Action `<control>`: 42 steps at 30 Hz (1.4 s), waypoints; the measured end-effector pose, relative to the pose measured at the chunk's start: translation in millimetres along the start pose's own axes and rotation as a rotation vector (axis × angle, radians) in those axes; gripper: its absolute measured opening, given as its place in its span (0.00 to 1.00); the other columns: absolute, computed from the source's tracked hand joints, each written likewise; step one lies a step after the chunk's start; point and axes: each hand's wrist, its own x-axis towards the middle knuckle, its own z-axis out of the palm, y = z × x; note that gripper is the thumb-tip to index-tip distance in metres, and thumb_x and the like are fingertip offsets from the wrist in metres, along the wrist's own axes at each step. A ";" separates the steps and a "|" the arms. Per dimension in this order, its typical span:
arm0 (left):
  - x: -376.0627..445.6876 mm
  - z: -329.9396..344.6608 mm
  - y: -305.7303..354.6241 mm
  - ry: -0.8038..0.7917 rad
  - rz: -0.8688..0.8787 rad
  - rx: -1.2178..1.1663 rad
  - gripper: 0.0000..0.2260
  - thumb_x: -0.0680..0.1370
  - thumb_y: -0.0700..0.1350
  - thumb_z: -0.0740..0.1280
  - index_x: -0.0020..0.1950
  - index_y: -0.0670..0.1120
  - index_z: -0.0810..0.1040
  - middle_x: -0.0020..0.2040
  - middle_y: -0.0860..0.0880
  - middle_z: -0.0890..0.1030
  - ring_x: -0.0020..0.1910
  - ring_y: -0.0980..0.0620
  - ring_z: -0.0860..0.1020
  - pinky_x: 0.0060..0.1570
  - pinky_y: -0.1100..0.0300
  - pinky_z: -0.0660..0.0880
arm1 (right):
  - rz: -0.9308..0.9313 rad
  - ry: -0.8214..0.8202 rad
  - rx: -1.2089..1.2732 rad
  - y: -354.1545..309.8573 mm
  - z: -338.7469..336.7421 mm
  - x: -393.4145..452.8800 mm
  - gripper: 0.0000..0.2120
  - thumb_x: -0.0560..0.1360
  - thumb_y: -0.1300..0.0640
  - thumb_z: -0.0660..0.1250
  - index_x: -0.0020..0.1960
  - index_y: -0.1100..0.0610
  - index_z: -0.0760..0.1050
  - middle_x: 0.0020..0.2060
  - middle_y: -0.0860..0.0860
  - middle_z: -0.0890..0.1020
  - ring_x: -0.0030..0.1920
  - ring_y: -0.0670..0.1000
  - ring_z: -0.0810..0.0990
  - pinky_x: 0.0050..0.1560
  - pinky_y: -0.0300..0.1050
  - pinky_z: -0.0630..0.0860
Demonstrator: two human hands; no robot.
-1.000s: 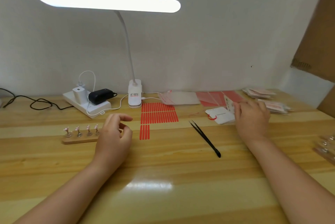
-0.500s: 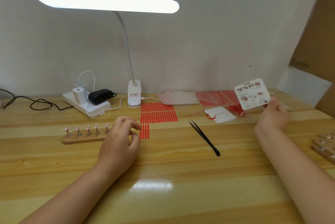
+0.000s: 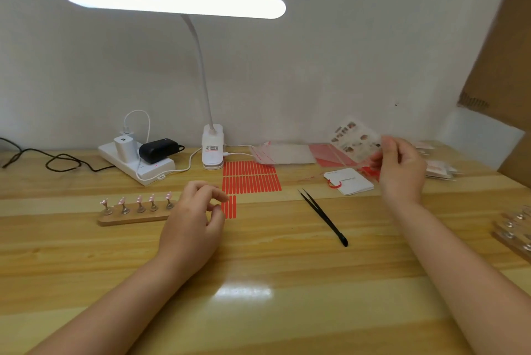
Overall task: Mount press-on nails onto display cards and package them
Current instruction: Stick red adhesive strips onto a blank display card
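1. Right hand [image 3: 402, 170] at far right, raised above the light wooden table [image 3: 258, 268], pinches a blurred white printed display card [image 3: 355, 139] by its edge.
2. Left hand [image 3: 192, 219] rests on the table, fingers loosely curled, holding nothing.
3. Just left of it: a wooden holder strip with five pink press-on nails on stands [image 3: 135, 211].
4. Black tweezers [image 3: 323, 215] lie between the hands.

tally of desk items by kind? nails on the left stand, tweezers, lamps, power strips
Pink nails on the left wooden stand: 5
Black tweezers: 1
Desk lamp: 1
Power strip: 1
Total: 8
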 end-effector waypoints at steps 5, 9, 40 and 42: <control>21.7 1.2 43.7 -0.189 -0.550 -0.938 0.09 0.81 0.56 0.57 0.55 0.57 0.74 0.48 0.45 0.83 0.34 0.52 0.81 0.31 0.59 0.78 | -0.306 -0.468 0.032 -38.3 21.7 -38.7 0.09 0.79 0.55 0.62 0.46 0.55 0.80 0.35 0.46 0.82 0.37 0.42 0.80 0.41 0.34 0.77; 19.2 2.0 45.5 -0.243 -0.661 -0.981 0.11 0.80 0.55 0.60 0.57 0.52 0.77 0.44 0.45 0.85 0.34 0.52 0.82 0.28 0.60 0.77 | -0.483 -0.715 -0.011 -47.8 35.4 -68.8 0.14 0.77 0.52 0.62 0.46 0.61 0.82 0.34 0.49 0.81 0.37 0.49 0.79 0.40 0.47 0.77; -16.6 0.6 24.0 -0.205 -0.009 0.369 0.18 0.73 0.57 0.63 0.62 0.58 0.70 0.40 0.59 0.68 0.42 0.57 0.69 0.34 0.62 0.64 | -0.088 -0.214 -0.846 27.5 -6.7 1.5 0.22 0.74 0.62 0.64 0.68 0.59 0.69 0.71 0.59 0.66 0.73 0.59 0.59 0.72 0.55 0.55; -17.6 -1.8 23.8 -0.264 0.021 0.429 0.13 0.72 0.61 0.61 0.54 0.59 0.72 0.37 0.59 0.70 0.39 0.57 0.70 0.31 0.63 0.63 | -0.166 -0.226 -0.783 16.9 3.2 -7.3 0.17 0.73 0.62 0.64 0.62 0.58 0.74 0.64 0.57 0.73 0.68 0.58 0.64 0.68 0.52 0.58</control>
